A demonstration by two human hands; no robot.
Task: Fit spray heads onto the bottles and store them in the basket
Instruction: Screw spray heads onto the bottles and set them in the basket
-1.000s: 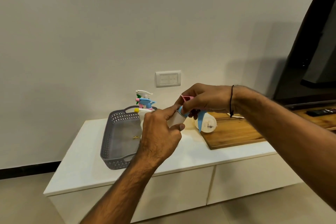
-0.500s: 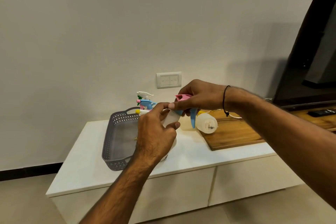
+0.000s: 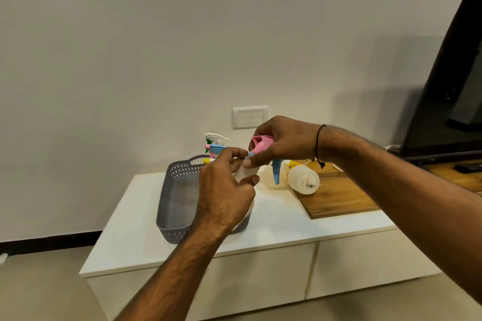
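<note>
My left hand [image 3: 225, 190] grips a white bottle [image 3: 246, 171] above the grey basket [image 3: 170, 198]; most of the bottle is hidden behind the hand. My right hand [image 3: 284, 142] holds a pink spray head [image 3: 262, 144] with a blue trigger [image 3: 277, 172] on the bottle's neck. Behind the basket's far end, other spray heads [image 3: 215, 144] in white, blue and pink stick up. A second white bottle [image 3: 303, 180] lies on its side on the wooden board [image 3: 336, 198].
The basket sits on a low white cabinet [image 3: 135, 242] against the wall. A wall socket plate [image 3: 250, 117] is behind my hands. A dark television [image 3: 451, 81] stands at the right, with a remote [image 3: 468, 167] below it.
The pink spray head has turned in my right hand, so its pink top shows more. Both hands and the bottle have stayed over the basket's right side.
</note>
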